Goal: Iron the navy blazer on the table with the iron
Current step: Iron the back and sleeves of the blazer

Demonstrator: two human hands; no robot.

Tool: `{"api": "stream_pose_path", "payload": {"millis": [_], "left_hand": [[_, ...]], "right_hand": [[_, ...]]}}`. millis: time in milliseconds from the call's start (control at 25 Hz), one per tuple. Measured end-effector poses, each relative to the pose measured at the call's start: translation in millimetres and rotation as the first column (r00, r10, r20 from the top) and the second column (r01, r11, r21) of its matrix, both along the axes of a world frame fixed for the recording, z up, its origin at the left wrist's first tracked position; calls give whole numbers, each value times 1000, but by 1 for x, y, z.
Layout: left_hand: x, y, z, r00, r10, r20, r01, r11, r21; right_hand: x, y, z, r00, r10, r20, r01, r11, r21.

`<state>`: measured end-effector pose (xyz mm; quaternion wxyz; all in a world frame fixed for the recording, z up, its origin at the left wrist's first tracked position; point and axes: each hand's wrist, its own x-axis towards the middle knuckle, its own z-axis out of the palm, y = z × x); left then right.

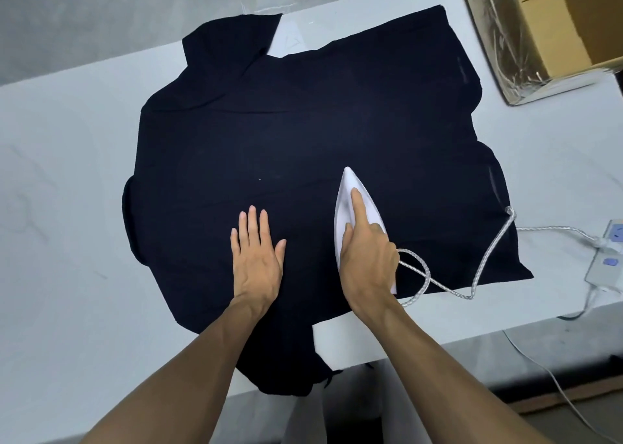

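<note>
The navy blazer (303, 133) lies spread flat over the white table (67, 173), one part hanging over the near edge. A white iron (349, 200) stands sole-down on the cloth, tip pointing away from me. My right hand (367, 258) grips its handle, index finger stretched along the top. My left hand (256, 251) lies flat on the blazer just left of the iron, fingers together, palm down.
The iron's braided cord (478, 258) loops over the blazer's right side to a power strip (606, 258) at the table's right edge. A cardboard box (539, 32) with plastic wrap stands at the back right. Grey floor shows beyond the far edge.
</note>
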<state>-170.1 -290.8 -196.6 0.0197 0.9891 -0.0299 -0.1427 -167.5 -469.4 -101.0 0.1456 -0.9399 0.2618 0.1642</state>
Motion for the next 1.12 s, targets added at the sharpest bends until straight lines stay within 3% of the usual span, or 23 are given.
{"api": "stream_pose_path", "payload": {"millis": [160,240,360,720,880,1000,1120], "left_hand": [[-1,3,-2,1000,-5,2,5,1000,10],[-1,2,-1,1000,-4,-7,4,1000,20],[-1,0,2,1000,-10,-14,10,999,40],[0,-2,9,998,-15,-58,20,996,88],[0,-8,16,998,25,-52,-25,1000,-11],[2,-46,22,999,-29,22,32,989,-142],[4,-93,14,996,-92,17,93,989,-117]], "right_hand": [[7,4,0,966,253,-54,-258,960,-107],[7,-2,0,953,294,-72,-300,948,-101],[0,-19,-3,968,245,-56,-251,960,-123],[1,-121,12,990,-100,95,93,993,68],[-2,-90,17,991,117,59,-124,981,148],[-5,-58,8,953,301,24,-302,952,42],[-8,-65,1,948,319,8,-318,946,-59]]}}
